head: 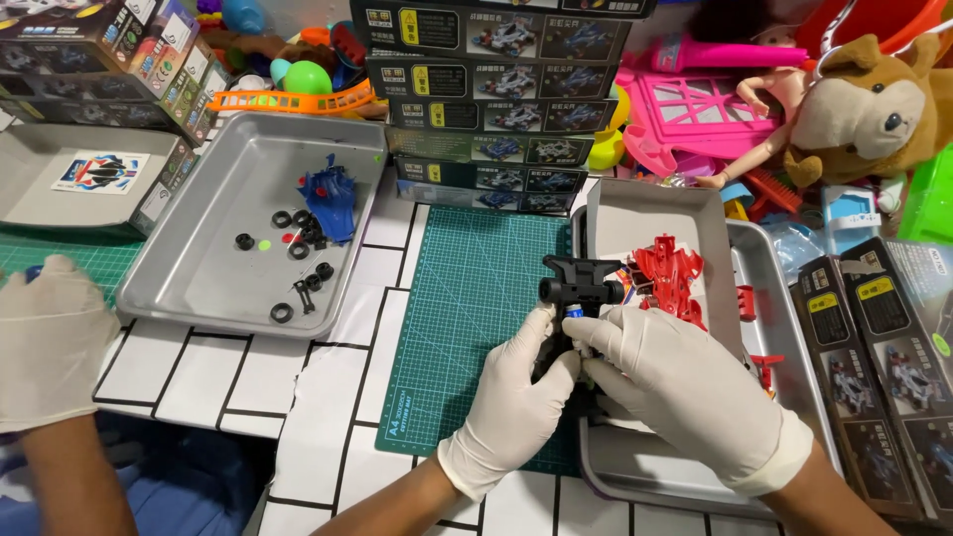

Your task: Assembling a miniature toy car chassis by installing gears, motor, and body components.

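Gloved and close to the lens, the left hand (514, 397) and the right hand (685, 382) are meeting over the near edge of a green cutting mat (476, 298), both wearing white gloves. Both hands are closing together on a black toy car chassis (581, 288), which is standing up between them, its wheeled end uppermost; the left fingers are pressing its left side while the right fingers are curling over its lower part. Just behind the chassis, a red car body shell (670, 273) is lying in a grey box lid (645, 213), which is resting in a metal tray (784, 328) on the right. Across the mat, another metal tray (208, 238) is sitting on the white tiled worktop (328, 417), holding a blue car body (331, 199) and scattered black tyres (282, 314). Stacked kit boxes (496, 89) are standing behind the mat, with a brown plush dog (869, 109) and pink plastic toys (695, 109) piling up to their right. At the left edge, another person's gloved hand (50, 337) is resting, well apart from the chassis.
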